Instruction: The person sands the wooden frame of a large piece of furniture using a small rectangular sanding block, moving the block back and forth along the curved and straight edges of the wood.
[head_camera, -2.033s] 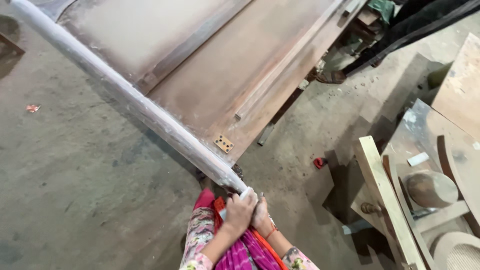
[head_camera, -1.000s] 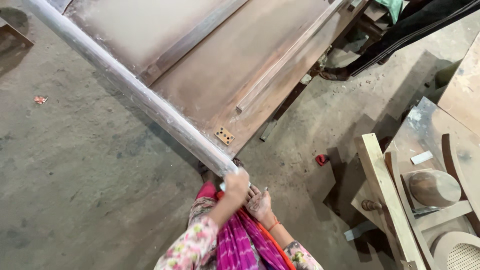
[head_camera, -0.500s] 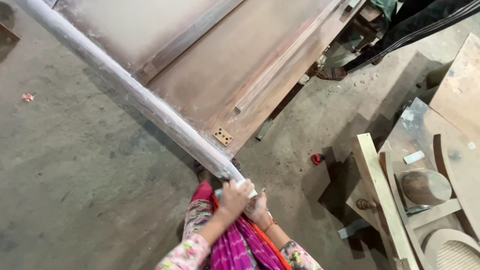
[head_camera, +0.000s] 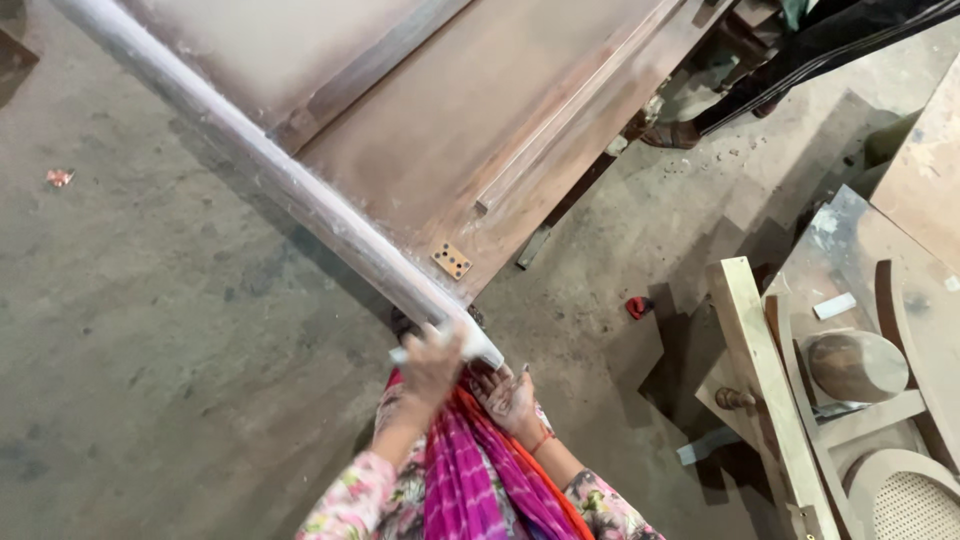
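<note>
A large brown wooden door (head_camera: 500, 120) lies flat, and its long near edge (head_camera: 290, 185) is pale with dust. My left hand (head_camera: 432, 368) rests on the near end of that edge, closed on a small whitish sheet (head_camera: 400, 355) pressed against the wood. Just below the edge's end, my right hand (head_camera: 510, 398) is held palm up with its fingers apart and nothing in it. A brass hinge plate (head_camera: 452, 261) sits on the door close to my hands. My pink and orange scarf (head_camera: 470, 480) hangs under both arms.
Pale wooden chair frames (head_camera: 760, 370), a round wooden piece (head_camera: 855, 365) and a caned seat (head_camera: 915, 505) stand at the right. A small red scrap (head_camera: 638, 306) lies on the concrete floor. Another person's shoe (head_camera: 670, 133) is beyond the door's far corner.
Two seconds ago both hands were together at the edge's end. The left hand has since shifted slightly left on the edge, and the right has come off, palm open.
</note>
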